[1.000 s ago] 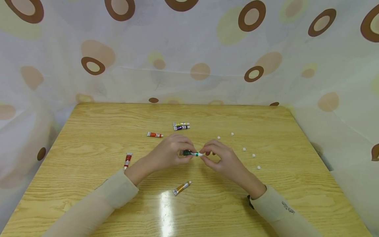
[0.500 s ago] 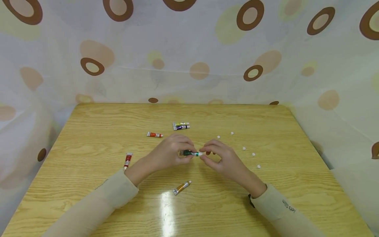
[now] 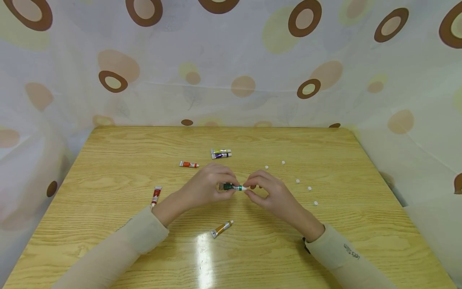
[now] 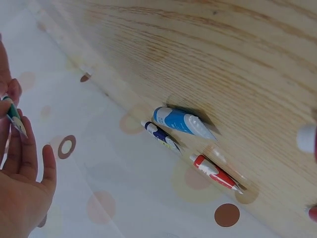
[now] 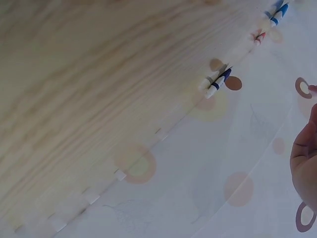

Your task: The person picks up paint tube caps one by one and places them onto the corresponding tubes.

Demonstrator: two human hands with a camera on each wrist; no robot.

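My left hand pinches a small green paint tube above the middle of the table. The tube lies level, its white tip pointing right. My right hand has thumb and forefinger at that white tip, and seems to pinch it. In the left wrist view, the same green tube shows between the left fingers. Part of the right hand appears at the right edge of the right wrist view, where its fingertips are mostly cut off.
On the wooden table lie orange-red, dark red, gold, yellow and purple tubes. A blue tube shows in the left wrist view. Several small white caps lie scattered right. Patterned cloth stands behind.
Both hands stay at the green tube in the same place. The right fingers shift only very slightly around the white tip. Other tubes and caps lie where they were.
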